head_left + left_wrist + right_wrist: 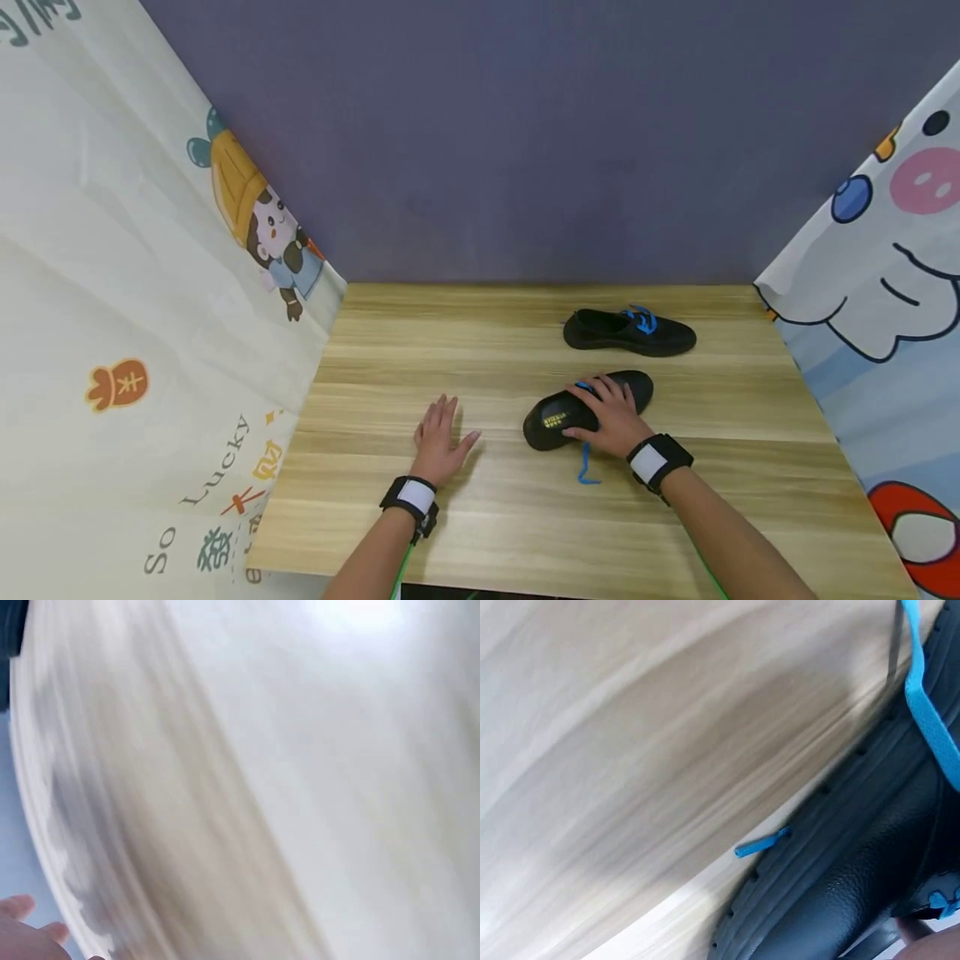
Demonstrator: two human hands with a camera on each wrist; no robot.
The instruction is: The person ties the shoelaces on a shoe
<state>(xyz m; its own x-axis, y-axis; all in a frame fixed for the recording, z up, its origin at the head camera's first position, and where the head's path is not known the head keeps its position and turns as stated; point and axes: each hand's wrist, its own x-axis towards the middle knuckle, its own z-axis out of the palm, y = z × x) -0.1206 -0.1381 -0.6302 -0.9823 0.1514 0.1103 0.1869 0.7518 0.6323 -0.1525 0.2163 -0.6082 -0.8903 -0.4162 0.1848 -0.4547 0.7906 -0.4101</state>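
One black shoe (547, 425), gripped by the right hand (617, 419), has another shoe (615, 333) at one o'clock; left hand (441, 450), fingers straight.

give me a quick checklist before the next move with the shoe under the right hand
1. Right hand on near shoe: ok
2. Left hand free: ok, apart from both shoes
3. Blue lace tucked in: not ok, an end trails on the table
4. Far shoe clear of near shoe: ok
5. Far shoe's lace knotted: cannot tell
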